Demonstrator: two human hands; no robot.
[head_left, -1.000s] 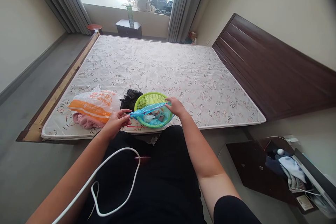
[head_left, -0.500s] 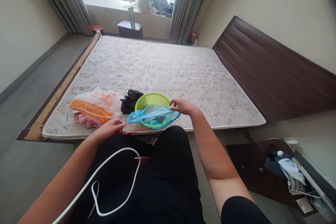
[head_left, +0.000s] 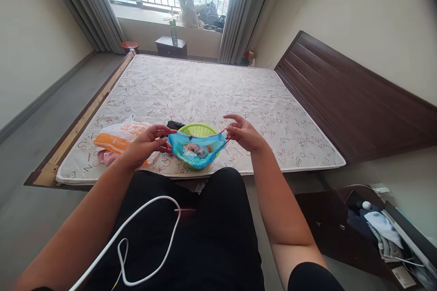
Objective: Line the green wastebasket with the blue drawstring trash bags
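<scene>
A thin blue plastic drawstring bag [head_left: 196,160] hangs spread between my hands, its mouth open. Some crumpled, pale and brownish stuff [head_left: 198,149] shows inside; I cannot make out what it is. My left hand [head_left: 150,142] pinches the red drawstring at the bag's left corner. At the right corner, my right hand [head_left: 243,132] has the drawstring hooked in its closed fingers, with the index finger stretched out. Directly behind the bag stands a yellow-green plastic basket [head_left: 198,129], partly covered by it. A black plastic bag [head_left: 175,125] peeks out beside the basket.
An orange and white plastic bag [head_left: 118,136] lies on the bare mattress [head_left: 211,86], with pink cloth [head_left: 106,157] under it. A white cable [head_left: 150,202] loops over my lap. At right, a dark nightstand [head_left: 327,218] holds clothes. The wooden headboard [head_left: 351,86] rises along the wall.
The blue bag has been lifted and pulled open, so its inside now shows. My left hand has come up, and the right hand's index finger has stretched out.
</scene>
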